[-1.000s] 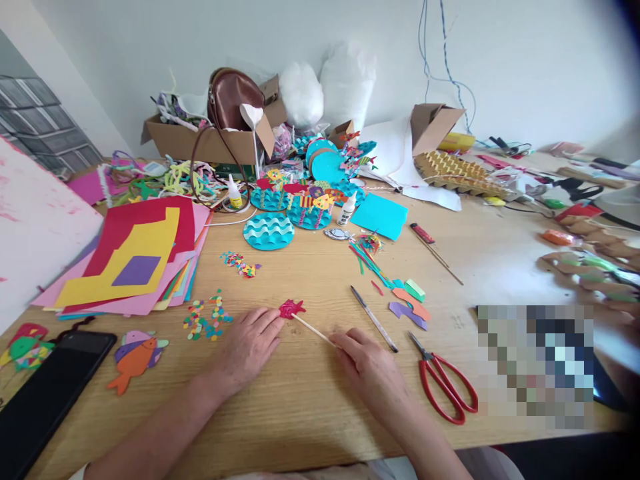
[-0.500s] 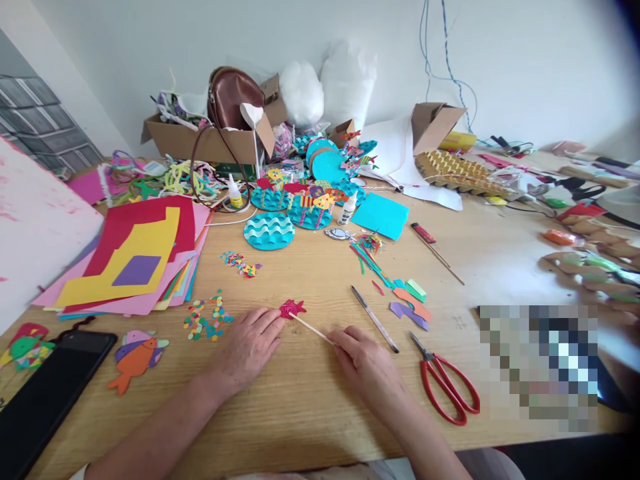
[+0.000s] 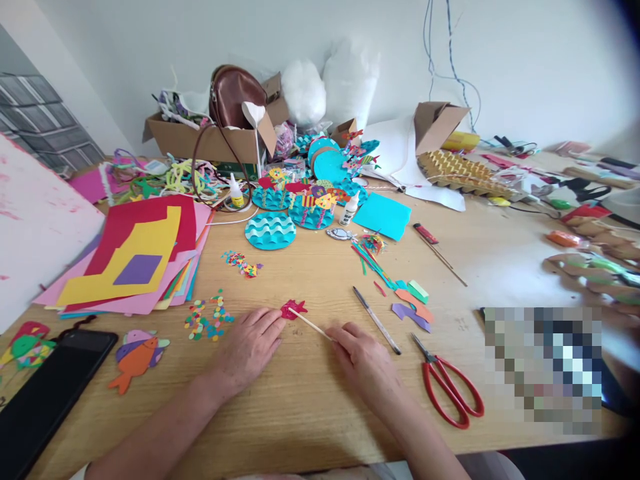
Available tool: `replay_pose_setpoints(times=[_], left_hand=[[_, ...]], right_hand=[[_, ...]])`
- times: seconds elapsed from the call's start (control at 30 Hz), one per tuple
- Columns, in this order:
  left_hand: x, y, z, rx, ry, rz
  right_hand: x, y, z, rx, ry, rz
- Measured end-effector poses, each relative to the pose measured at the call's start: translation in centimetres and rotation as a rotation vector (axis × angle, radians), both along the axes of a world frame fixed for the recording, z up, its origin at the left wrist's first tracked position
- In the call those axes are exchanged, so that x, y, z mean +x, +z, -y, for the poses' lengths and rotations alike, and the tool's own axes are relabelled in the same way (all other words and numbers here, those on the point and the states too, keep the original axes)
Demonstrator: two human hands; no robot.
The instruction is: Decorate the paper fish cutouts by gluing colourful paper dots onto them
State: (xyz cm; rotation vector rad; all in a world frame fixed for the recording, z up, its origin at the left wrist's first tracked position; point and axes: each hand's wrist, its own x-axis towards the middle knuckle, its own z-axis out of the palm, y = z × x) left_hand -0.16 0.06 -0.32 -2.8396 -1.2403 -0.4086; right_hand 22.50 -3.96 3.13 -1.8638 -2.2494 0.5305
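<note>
A small red paper fish [image 3: 299, 307] lies flat on the table in front of me. My left hand [image 3: 257, 341] rests palm down, its fingertips pressing the fish's left end. Between thumb and fingers, my right hand [image 3: 361, 350] grips a thin pale stick [image 3: 314, 325], whose far tip touches the fish. Left of my left hand are loose coloured paper dots [image 3: 211, 317]. An orange paper fish [image 3: 135, 363] overlaps purple and pink ones. To the right of my right hand lie a pen [image 3: 375, 318] and red-handled scissors [image 3: 453, 387].
Stacked coloured sheets [image 3: 145, 250] lie at the left, behind a black phone [image 3: 55, 393]. Glue bottles [image 3: 349, 208], a wavy blue disc [image 3: 271, 231] and a blue sheet [image 3: 383, 216] stand or lie farther back. Paper scraps [image 3: 415, 308] are right of the pen. A cardboard box [image 3: 205, 147] is against the wall.
The stick's tip has shifted slightly up and left over the red fish. My left hand stays at the fish's edge. The whole view has moved a little.
</note>
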Motion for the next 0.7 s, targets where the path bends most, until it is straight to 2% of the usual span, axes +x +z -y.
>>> replay_pose_setpoints(times=[0.3,0.47,0.7], left_hand=[[0.1,0.2,-0.1,0.027,-0.011,0.005],[0.1,0.1,0.0,0.030,-0.003,-0.007],[0.0,-0.2,-0.1,0.053,-0.011,0.010]], right_hand=[[-0.1,-0.1,-0.7,-0.013,-0.010,-0.010],[0.1,-0.4,-0.3,0.071,0.002,-0.126],[3.3,1.1,0.1,0.225,-0.180,-0.315]])
